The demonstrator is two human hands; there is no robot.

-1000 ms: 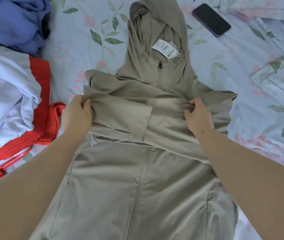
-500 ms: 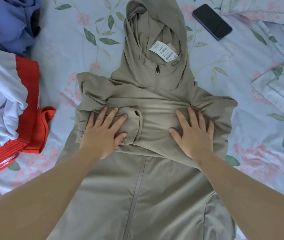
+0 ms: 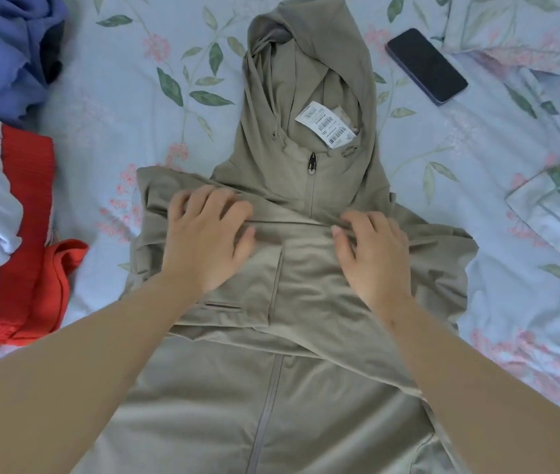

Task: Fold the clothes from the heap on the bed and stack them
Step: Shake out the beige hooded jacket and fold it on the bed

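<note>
Cut off: the khaki jacket runs out past the bottom edge. The blue garment and the red-and-white garment are cropped at the left, and the pillow at the right.
Hard to make out: the paper tag in the hood shows barcodes, but its text is unreadable. The fingertips of both hands are blurred.
Hidden: the sleeve cloth under the palms.
Jacket: one, lying front up in the middle of the floral sheet, zipped, hood pointing away, sleeves folded across the chest.
Hands: two — the left hand lies flat on the folded sleeve with fingers spread. The right hand rests on the other sleeve, fingers apart and lightly bent, tips touching a ridge of cloth.
Other clothes: two, heaped at the left, apart from the jacket.
Phone: one — dark, flat on the sheet, to the right of the hood.
</note>
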